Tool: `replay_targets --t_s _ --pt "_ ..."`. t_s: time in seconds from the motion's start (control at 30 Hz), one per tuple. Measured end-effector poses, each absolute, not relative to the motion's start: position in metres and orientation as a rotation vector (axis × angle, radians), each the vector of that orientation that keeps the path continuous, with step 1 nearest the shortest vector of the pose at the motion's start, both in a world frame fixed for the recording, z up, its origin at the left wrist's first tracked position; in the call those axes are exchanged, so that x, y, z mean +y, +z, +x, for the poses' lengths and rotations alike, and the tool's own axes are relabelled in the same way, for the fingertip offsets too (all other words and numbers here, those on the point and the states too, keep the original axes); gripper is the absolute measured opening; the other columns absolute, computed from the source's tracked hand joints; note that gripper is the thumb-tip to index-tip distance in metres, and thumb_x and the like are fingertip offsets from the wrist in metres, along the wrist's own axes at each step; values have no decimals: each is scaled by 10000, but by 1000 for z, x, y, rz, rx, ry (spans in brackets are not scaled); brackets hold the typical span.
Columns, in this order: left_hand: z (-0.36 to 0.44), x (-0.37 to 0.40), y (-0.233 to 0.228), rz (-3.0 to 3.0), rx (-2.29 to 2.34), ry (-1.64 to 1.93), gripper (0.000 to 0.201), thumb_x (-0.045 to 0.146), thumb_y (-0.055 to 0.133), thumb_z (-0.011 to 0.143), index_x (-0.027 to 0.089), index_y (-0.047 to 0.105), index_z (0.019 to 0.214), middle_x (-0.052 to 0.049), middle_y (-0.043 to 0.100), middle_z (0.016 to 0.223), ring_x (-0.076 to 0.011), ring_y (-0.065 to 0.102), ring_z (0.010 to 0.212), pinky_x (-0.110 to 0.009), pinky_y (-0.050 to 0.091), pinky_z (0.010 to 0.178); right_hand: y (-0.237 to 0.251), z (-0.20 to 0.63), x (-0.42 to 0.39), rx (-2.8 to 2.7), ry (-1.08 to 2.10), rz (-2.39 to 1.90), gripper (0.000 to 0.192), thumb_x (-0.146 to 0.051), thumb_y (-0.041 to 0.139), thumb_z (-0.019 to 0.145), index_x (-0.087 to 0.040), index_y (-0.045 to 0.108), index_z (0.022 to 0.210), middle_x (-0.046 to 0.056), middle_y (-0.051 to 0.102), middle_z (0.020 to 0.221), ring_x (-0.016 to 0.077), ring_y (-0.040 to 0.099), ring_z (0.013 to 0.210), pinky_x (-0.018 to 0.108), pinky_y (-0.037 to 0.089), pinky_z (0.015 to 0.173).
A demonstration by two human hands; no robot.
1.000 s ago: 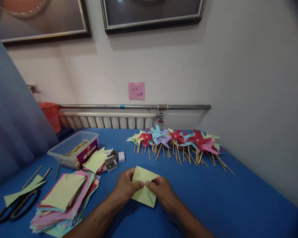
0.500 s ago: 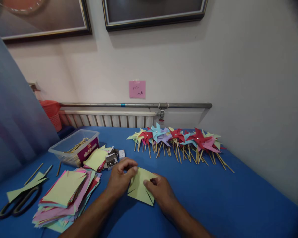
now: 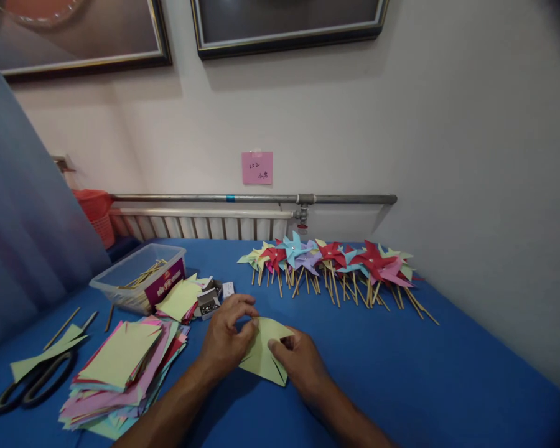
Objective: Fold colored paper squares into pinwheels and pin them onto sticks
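Left hand (image 3: 226,339) pinches the upper corner of a yellow paper square (image 3: 264,358) lying on the blue table (image 3: 424,373); right hand (image 3: 296,361) presses its centre. Both hands hide much of the sheet; fold details indistinct

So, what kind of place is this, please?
Probably a small craft workroom: a blue table holds finished paper pinwheels, a stack of coloured paper squares and scissors, and both hands fold a yellow-green sheet.
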State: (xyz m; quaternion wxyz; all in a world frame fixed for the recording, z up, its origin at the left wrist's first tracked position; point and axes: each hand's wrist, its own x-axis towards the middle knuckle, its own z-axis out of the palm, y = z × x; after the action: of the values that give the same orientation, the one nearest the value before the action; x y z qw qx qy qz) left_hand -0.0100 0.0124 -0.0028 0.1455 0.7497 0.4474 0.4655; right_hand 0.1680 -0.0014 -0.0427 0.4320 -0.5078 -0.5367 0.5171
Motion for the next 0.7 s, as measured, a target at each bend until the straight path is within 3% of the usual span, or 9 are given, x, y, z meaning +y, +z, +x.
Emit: replay_targets --t_s 0.13,0.3,0.7 --pt "-8 8 -7 2614 1213 1479 173 99 572 878 203 702 925 -122 700 1204 -265 655 1079 -430 503 912 -41 166 -1 -1342 1287 -1322 232 -391 674 744 -175 730 806 42 753 690 227 695 649 270 467 550" --pt "-5 0 -1 2959 1215 1508 150 110 555 918 177 687 888 -161 689 1245 -300 625 1068 -450 473 868 -41 164 0 -1280 1307 -1267 183 -373 668 725 -191 681 719 26 724 654 200 653 594 267 458 533" --pt "10 -7 -10 2729 1120 1513 180 115 540 972 185 702 934 -85 697 1043 -208 611 922 -344 426 795 -49 167 3 -974 1385 -1081 252 -389 783 680 -181 741 815 18 736 703 195 658 633 283 503 609"
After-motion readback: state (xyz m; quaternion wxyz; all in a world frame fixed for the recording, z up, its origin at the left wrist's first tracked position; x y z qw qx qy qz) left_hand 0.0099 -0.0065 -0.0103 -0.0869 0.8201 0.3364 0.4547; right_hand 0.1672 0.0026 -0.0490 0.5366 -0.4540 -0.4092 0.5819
